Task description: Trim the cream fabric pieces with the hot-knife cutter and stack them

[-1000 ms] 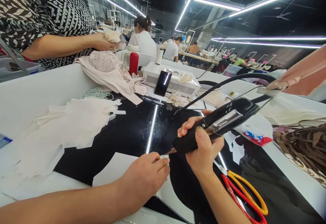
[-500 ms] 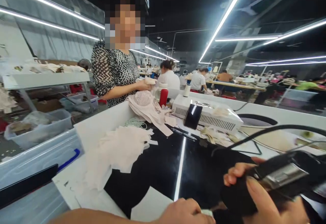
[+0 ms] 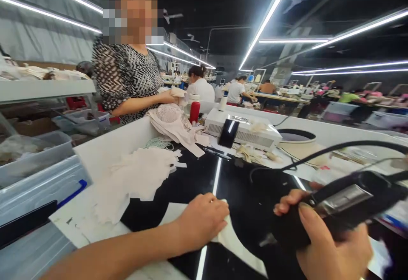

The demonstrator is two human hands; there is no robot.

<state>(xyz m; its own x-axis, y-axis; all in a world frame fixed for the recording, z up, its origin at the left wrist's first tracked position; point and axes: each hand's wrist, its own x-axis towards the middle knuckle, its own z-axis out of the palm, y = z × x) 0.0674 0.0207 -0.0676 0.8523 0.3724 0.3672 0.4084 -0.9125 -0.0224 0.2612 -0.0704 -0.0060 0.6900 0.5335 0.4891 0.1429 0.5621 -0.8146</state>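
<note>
My left hand (image 3: 204,220), a ring on one finger, is closed with its fingers curled over a pale cut piece (image 3: 239,246) on the glossy black tabletop (image 3: 251,207). What its fingertips grip is hidden. At the right, my right hand (image 3: 328,237) is wrapped round a black handheld device (image 3: 341,207) with a metal plate and a thick cable, held above the tabletop. A heap of pale pink fabric pieces (image 3: 137,173) lies on the left side, and folded pale garments (image 3: 172,123) rest beyond it.
Across the table stands a person (image 3: 130,80) in a patterned top, holding pale fabric. A white vented box (image 3: 242,127), a leaning phone (image 3: 228,132), a red bottle (image 3: 194,112) and pens (image 3: 216,153) line the back. Plastic bins (image 3: 35,156) stand at left.
My left hand has moved up and into fuller view, over the pale piece, which now shows more. The camera view has shifted. My right hand still holds the black device.
</note>
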